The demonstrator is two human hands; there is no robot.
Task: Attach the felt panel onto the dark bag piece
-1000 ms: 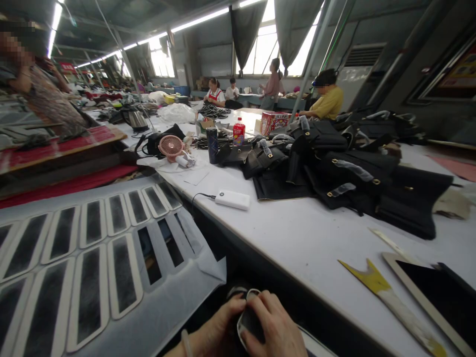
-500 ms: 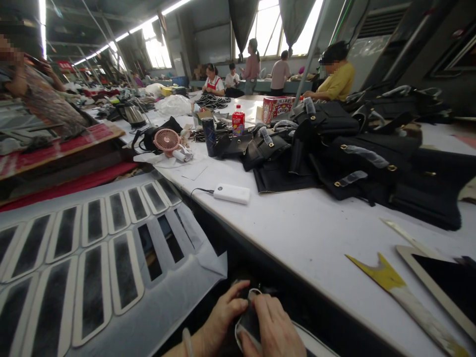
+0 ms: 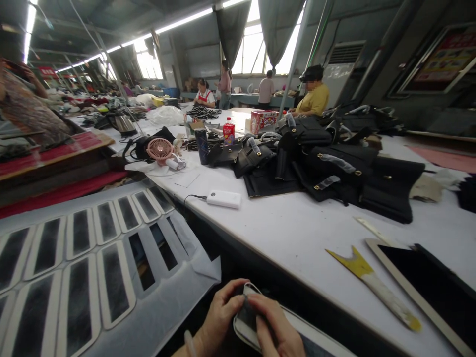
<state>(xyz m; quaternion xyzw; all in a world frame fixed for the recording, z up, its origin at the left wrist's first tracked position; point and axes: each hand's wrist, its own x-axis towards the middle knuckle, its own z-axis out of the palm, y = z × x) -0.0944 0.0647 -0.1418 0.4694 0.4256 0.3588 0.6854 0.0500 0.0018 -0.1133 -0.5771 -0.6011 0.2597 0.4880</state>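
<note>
Low in the view, both my hands hold a long dark panel with a pale edge (image 3: 245, 317), its near end folded up between them. My left hand (image 3: 220, 312) pinches the upper left of the fold with thumb and fingertips; a pale bangle circles that wrist. From the right, my right hand (image 3: 278, 325) presses its fingers onto the fold's dark face. Beyond this hand, the panel's other end runs toward the bottom right. Similar pale-edged dark panels (image 3: 116, 287) lie in rows on a grey sheet (image 3: 167, 302) at left.
A white table (image 3: 267, 233) carries a white power bank (image 3: 223, 199), a pink fan (image 3: 159, 150), a red bottle (image 3: 228, 132) and a heap of black bags (image 3: 334, 163). Nearer lie a yellow-ended forked strip (image 3: 357, 265) and a larger pale-edged dark panel (image 3: 420, 282). Several people work farther back.
The view has turned slightly right. My right fingers have shifted on the fold, exposing more of the panel. Both hands still grip it.
</note>
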